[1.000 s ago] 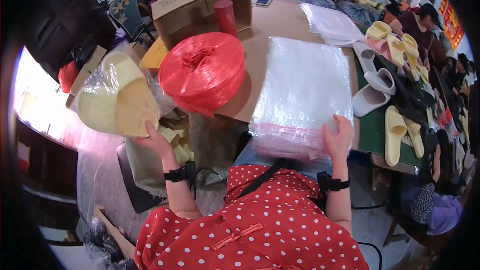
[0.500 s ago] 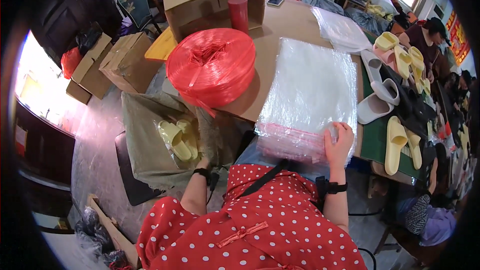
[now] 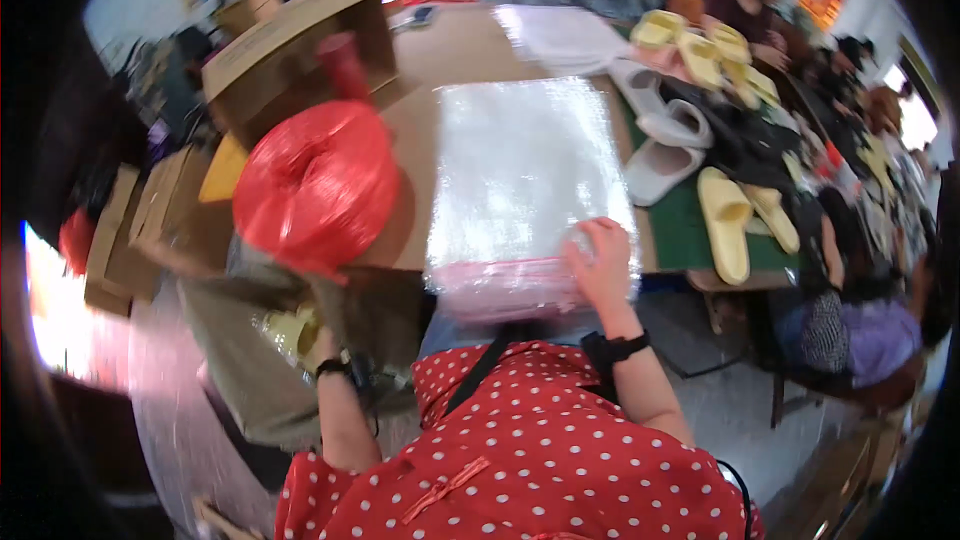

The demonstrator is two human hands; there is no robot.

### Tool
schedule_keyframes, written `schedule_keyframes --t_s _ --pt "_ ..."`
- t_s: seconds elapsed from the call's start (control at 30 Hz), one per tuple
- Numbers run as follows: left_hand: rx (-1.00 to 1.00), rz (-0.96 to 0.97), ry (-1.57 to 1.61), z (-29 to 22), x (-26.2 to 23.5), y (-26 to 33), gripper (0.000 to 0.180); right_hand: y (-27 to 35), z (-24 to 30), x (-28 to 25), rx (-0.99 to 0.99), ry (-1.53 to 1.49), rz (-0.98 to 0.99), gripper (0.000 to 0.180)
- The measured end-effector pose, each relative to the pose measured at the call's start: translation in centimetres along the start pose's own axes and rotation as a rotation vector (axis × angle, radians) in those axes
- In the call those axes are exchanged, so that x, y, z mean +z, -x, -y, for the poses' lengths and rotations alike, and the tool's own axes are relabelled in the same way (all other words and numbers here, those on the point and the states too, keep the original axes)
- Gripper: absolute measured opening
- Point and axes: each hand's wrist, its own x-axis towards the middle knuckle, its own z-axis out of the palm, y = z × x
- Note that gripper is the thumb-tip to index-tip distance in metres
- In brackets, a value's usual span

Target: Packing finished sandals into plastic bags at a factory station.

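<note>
A view from above of a person in a red dotted shirt working at a cluttered counter [image 3: 440,50].

At far left, brown cardboard boxes [image 3: 150,230] sit low beside the counter. Next to them hangs an olive-green sack [image 3: 240,380], open at the top. The left hand [image 3: 322,345] is down inside its mouth, beside a pale yellow slipper [image 3: 285,332] wrapped in clear film. Motion blur hides the fingers, so I cannot tell whether they are closed on the slipper or only touching it.

Above the sack, at the counter's near left edge, stands a large spool of red plastic twine [image 3: 315,185], with an open cardboard box [image 3: 290,50] behind it.

In the middle lies a stack of clear plastic bags [image 3: 525,180], its pink-edged near end overhanging the counter's front. The right hand [image 3: 598,262] rests flat on the stack's near right corner, fingers spread and pressing down, gripping nothing.

The bags look thin, light, slippery and limp; one sheet would likely lift best pinched at the pink edge, with the stack held down. The wrapped slipper looks soft, light and slick, easiest taken around its middle.

At right, yellow and white slippers [image 3: 725,220] lie on a green mat [image 3: 685,230], and other people sit beyond.
</note>
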Motion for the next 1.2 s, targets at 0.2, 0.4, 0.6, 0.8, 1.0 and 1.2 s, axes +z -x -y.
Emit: schedule_keyframes --t_s 0.2,0.4,0.6,0.8,1.0,1.2 --pt "0.984 -0.956 -0.067 -15.5 7.9 6.4 0.028 0.9 -1.3 -1.1 0.036 0.091 -0.060 0.036" --pt "1.477 -0.437 -0.224 -26.1 19.1 21.0 0.015 0.7 -0.1 -1.3 0.056 0.056 -0.049 0.036" --pt "1.482 0.444 -0.792 -28.1 31.6 22.8 0.050 -0.2 -1.0 -3.0 0.001 -0.045 0.030 0.039" --pt "1.391 0.535 -0.961 -25.6 34.9 19.7 0.048 -3.4 -8.2 -12.4 0.093 0.187 -0.384 0.035" --pt "1.372 0.548 -0.942 -24.9 35.5 19.0 0.048 -1.9 -19.3 -17.7 0.707 0.632 -0.216 0.081" --pt "1.351 0.543 -0.960 -25.1 35.2 19.6 0.050 0.3 -14.7 -15.9 0.548 0.603 -0.032 0.094"
